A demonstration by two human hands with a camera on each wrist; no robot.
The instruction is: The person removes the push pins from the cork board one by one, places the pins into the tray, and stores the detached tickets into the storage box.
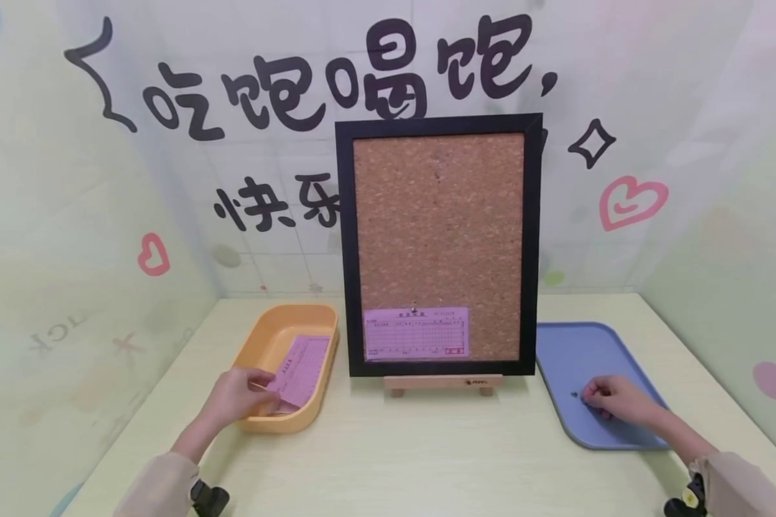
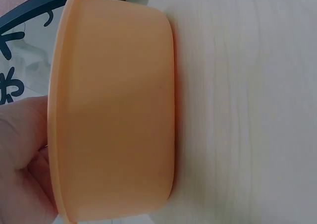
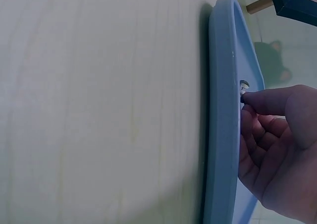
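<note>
In the head view my left hand (image 1: 239, 393) reaches over the near left rim of an orange bin (image 1: 259, 345). It pinches the near edge of a pink form slip (image 1: 300, 370) lying in there; the bin wall hides the fingertips in the left wrist view. My right hand (image 1: 617, 400) is over a blue tray (image 1: 575, 352), thumb and forefinger pinching a small metal thumbtack. Right beside the fingertips sits another silver thumbtack (image 3: 244, 84). Between the hands stands a black-framed corkboard (image 1: 440, 222), with a pink printed slip (image 1: 417, 334) tacked at its lower left.
A small wooden easel (image 1: 442, 382) supports the corkboard on the pale wooden table (image 1: 388, 459). Printed walls (image 1: 265, 258) with large black characters and pink hearts enclose the table at the back and sides.
</note>
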